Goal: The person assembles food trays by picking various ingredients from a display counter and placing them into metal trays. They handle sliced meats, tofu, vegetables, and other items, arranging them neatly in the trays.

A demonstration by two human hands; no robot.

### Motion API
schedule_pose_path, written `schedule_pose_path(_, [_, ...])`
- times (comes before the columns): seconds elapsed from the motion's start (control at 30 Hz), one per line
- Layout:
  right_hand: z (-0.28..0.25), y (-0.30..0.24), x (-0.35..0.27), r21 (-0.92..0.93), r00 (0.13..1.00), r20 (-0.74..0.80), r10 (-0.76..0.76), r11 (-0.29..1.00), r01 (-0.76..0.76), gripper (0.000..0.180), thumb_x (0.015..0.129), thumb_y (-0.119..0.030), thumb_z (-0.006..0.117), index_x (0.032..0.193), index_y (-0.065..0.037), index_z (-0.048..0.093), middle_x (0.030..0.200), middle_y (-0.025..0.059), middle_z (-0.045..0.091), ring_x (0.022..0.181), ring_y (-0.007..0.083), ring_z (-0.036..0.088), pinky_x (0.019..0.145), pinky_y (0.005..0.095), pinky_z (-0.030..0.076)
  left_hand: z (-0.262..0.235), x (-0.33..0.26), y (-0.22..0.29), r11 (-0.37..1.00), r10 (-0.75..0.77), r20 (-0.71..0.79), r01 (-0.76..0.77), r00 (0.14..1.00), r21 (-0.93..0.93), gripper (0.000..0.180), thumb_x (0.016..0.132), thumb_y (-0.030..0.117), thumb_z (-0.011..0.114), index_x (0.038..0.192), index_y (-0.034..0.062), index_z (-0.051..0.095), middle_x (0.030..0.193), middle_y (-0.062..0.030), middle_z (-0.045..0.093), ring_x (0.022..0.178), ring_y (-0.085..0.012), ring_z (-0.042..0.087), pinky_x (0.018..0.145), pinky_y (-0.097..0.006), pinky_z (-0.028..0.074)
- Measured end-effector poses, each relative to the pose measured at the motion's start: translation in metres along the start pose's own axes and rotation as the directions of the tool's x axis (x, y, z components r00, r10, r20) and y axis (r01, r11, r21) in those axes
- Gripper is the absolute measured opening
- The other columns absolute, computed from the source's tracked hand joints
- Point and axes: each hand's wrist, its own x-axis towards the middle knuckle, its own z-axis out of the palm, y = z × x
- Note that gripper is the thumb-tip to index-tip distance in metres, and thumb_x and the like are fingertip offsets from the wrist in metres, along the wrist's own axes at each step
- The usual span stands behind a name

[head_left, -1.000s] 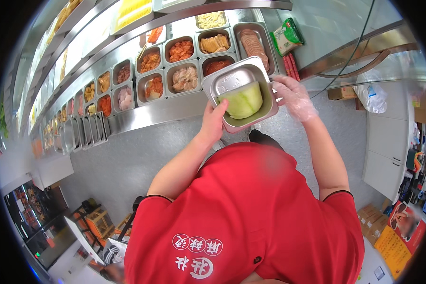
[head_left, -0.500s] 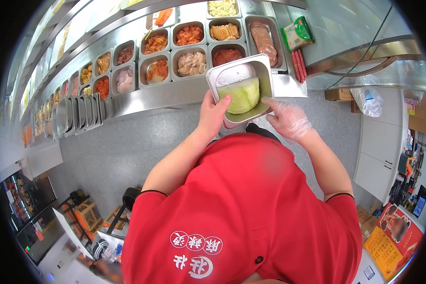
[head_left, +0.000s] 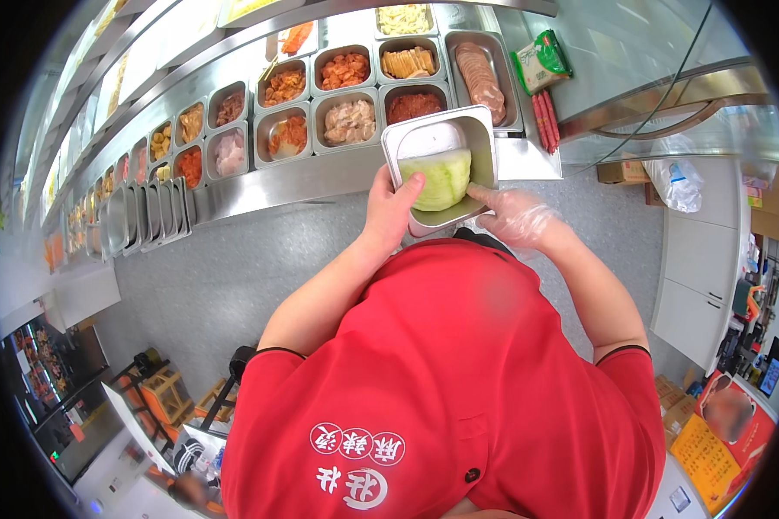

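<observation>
A deep rectangular metal pan (head_left: pixel 481 156) is held tilted in front of me, above the floor by the counter edge. Inside it lies a pale green half-round piece (head_left: pixel 441 182) that looks like cut cabbage. My left hand (head_left: pixel 391 206), bare, is closed on the pan's left side, its thumb over the rim against the green piece. My right hand (head_left: pixel 518 216), in a clear plastic glove, is at the pan's lower right side. A finger of it reaches over the rim close to the green piece, while its other fingers are bent and partly hidden.
Beyond the pan runs a steel counter (head_left: pixel 277 183) set with metal pans of meats, including sliced round meat (head_left: pixel 479 82). A green-white packet (head_left: pixel 541 60) and red sausages (head_left: pixel 545 121) lie at its right end. Empty-looking pans (head_left: pixel 160 212) lean at the left. White cabinets (head_left: pixel 697 259) stand right.
My right hand has shifted slightly left and down, its finger now reaching inside the pan's rim. The pan has dropped a little toward me, still in my left hand.
</observation>
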Motion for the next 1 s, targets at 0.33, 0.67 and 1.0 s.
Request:
schedule_pose_path(0.33, [-0.006, -0.003, 0.000, -0.053, 0.999, -0.046, -0.026, 0.998, 0.024, 0.062, 0.095, -0.020, 0.063, 0.154, -0.006, 0.051, 0.113, 0.0286, 0.075, 0.107, 0.0466, 0.071, 0.095, 0.0528, 0.056, 0.009, 0.011, 0.008, 0.999, 0.018, -0.044, -0.020, 0.999, -0.044, 0.053, 0.103, 0.024, 0.076, 0.141, -0.0051, 0.054, 0.132, -0.0141, 0.067, 0.119, -0.0200, 0.065, 0.105, -0.036, 0.053])
schedule_pose_path(0.67, [-0.018, -0.034, 0.024, -0.360, 0.982, 0.185, 0.041, 0.933, 0.029, 0.066, 0.093, -0.021, 0.070, 0.153, -0.005, 0.047, 0.102, 0.0232, 0.077, 0.098, 0.0433, 0.074, 0.089, 0.0527, 0.058, 0.006, 0.014, 0.007, 0.997, 0.054, -0.036, -0.052, 0.998, 0.059, 0.051, 0.102, 0.021, 0.075, 0.141, -0.0058, 0.054, 0.130, -0.0142, 0.069, 0.117, -0.0198, 0.066, 0.103, -0.036, 0.053])
schedule_pose_path(1.0, [-0.034, -0.030, 0.050, -0.276, 0.887, 0.462, 0.030, 0.955, 0.111, 0.073, 0.085, -0.021, 0.080, 0.152, -0.006, 0.056, 0.128, 0.0212, 0.074, 0.118, 0.0383, 0.071, 0.101, 0.0438, 0.056, -0.010, 0.011, 0.002, 0.997, -0.033, -0.081, 0.038, 0.996, 0.061, 0.054, 0.101, 0.025, 0.075, 0.139, -0.0079, 0.056, 0.129, -0.0163, 0.069, 0.117, -0.0218, 0.067, 0.102, -0.037, 0.054])
